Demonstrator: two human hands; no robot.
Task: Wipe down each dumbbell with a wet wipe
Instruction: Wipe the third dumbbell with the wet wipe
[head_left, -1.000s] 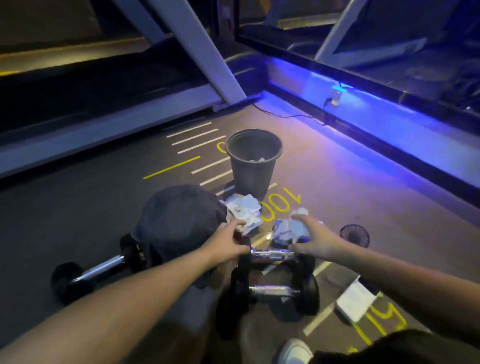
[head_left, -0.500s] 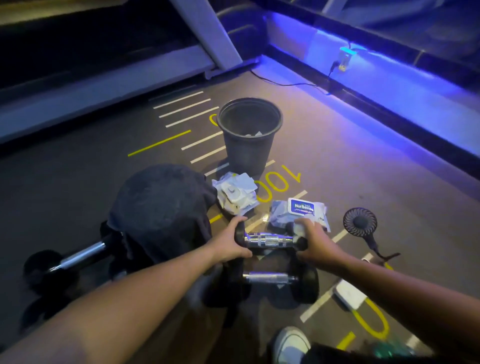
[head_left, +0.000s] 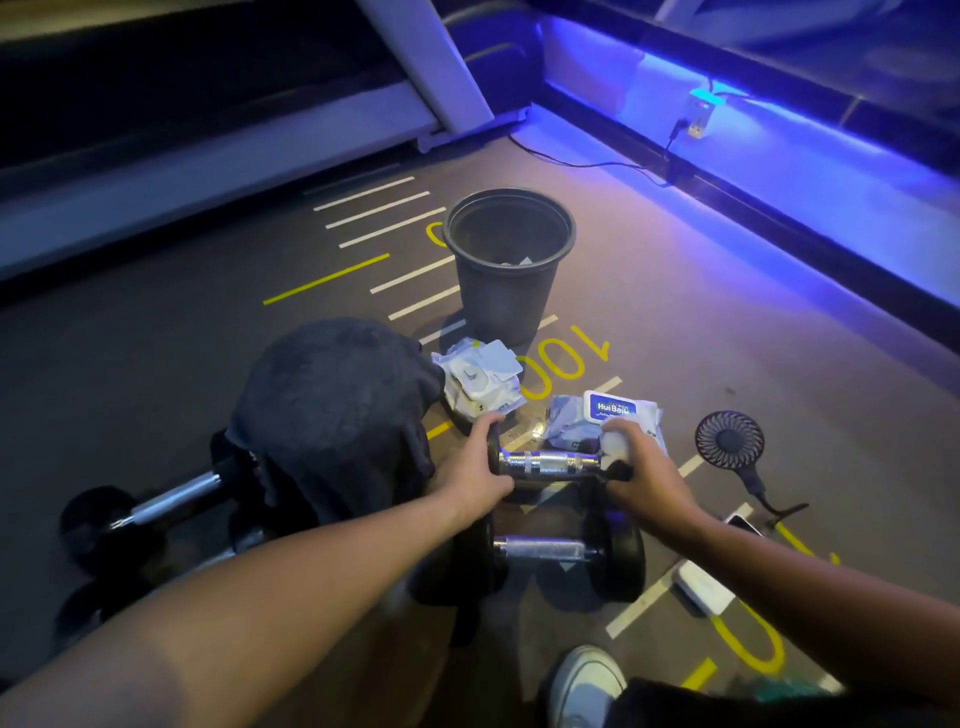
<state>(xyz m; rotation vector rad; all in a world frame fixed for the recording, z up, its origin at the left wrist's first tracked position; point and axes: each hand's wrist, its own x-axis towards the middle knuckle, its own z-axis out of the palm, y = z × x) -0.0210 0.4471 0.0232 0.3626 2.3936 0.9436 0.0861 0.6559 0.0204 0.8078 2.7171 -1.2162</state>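
A small dumbbell (head_left: 545, 462) with a chrome handle and black ends lies across the floor in front of me. My left hand (head_left: 475, 467) grips its left end. My right hand (head_left: 641, 475) presses a white wet wipe (head_left: 613, 447) against its right end, fingers curled round the wipe. A bigger dumbbell (head_left: 550, 553) lies just nearer to me. A third dumbbell (head_left: 156, 506) lies at the left, partly under a dark cloth (head_left: 337, 410). Two wipe packs lie beyond: an opened one (head_left: 480, 379) and one labelled in blue (head_left: 615, 410).
A black bin (head_left: 506, 260) with used wipes stands farther off on the marked floor. A small hand fan (head_left: 730, 441) and a phone (head_left: 745, 522) lie at the right, a white block (head_left: 704, 592) nearer. My shoe (head_left: 587, 686) shows at the bottom.
My right hand came down from the wipe pack with a wipe onto the dumbbell's right end. The left hand stays on the left end. The camera tilted down.
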